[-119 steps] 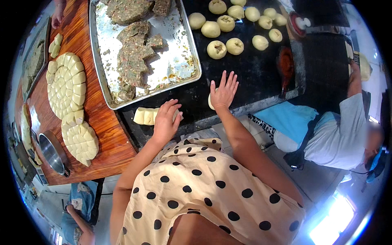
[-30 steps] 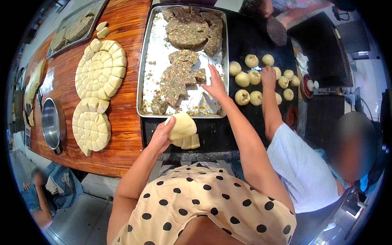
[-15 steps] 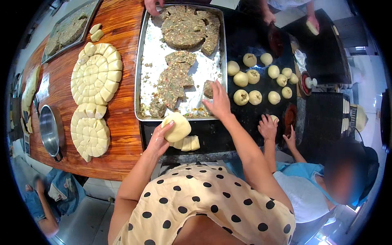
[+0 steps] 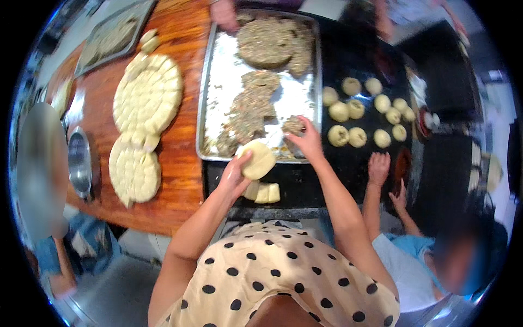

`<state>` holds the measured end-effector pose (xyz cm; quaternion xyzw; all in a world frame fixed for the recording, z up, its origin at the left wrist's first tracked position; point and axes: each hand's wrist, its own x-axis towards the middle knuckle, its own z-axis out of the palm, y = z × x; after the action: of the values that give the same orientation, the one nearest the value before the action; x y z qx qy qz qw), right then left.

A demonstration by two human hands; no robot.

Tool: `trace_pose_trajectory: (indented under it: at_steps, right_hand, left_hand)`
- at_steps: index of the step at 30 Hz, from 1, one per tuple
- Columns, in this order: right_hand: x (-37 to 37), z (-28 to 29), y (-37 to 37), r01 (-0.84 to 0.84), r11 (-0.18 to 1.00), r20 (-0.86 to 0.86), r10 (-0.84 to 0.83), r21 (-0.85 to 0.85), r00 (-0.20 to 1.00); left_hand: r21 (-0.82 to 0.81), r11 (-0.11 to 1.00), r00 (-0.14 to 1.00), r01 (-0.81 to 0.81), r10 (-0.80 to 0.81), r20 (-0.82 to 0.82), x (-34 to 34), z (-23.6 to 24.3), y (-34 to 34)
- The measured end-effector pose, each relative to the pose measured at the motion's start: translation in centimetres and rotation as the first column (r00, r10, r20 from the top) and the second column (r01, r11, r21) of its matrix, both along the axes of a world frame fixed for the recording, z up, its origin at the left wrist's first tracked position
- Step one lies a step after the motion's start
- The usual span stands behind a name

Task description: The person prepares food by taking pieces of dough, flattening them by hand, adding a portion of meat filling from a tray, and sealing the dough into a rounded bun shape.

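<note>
My left hand (image 4: 234,177) holds a flat round of pale dough (image 4: 260,158) by its left edge, over the near rim of a large metal tray (image 4: 203,117). Inside that tray, my right hand (image 4: 309,143) pinches a small lump of speckled brown-green filling (image 4: 294,126) between thumb and fingers. Larger slabs of the same filling (image 4: 251,111) lie farther left and back in the tray. Just below the dough round, a few cut dough pieces (image 4: 264,192) rest on the black surface.
Several dough balls (image 4: 338,136) sit right of the tray. Scored dough rounds (image 4: 147,95), a steel bowl (image 4: 80,161) and a second tray (image 4: 111,41) stand on the wooden table (image 4: 182,191). A co-worker's hand (image 4: 378,168) works at right; another person's hand (image 4: 223,13) touches the tray's far corner.
My right hand's fingers have closed on the filling lump they were reaching around. My left hand still holds the dough round. The whole view has shifted, with surroundings appearing farther right.
</note>
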<state>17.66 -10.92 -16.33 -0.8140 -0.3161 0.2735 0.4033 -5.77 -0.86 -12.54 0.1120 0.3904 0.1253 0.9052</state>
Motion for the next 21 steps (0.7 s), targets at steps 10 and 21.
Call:
trace_pose_trajectory:
  at_steps: [10, 21]
  right_hand:
    - [-9.6, 12.2, -3.8, -0.325, 0.931, 0.389, 0.24, 0.169, 0.889]
    - [-11.4, 14.7, -4.5, -0.391, 0.913, 0.415, 0.313, 0.118, 0.854]
  left_hand:
    - [-0.119, 0.992, 0.922, 0.048, 0.002, 0.386, 1.7, 1.8, -3.5]
    - [0.091, 0.996, 0.938, 0.007, -0.038, 0.344, 0.1, 6.2, -4.1]
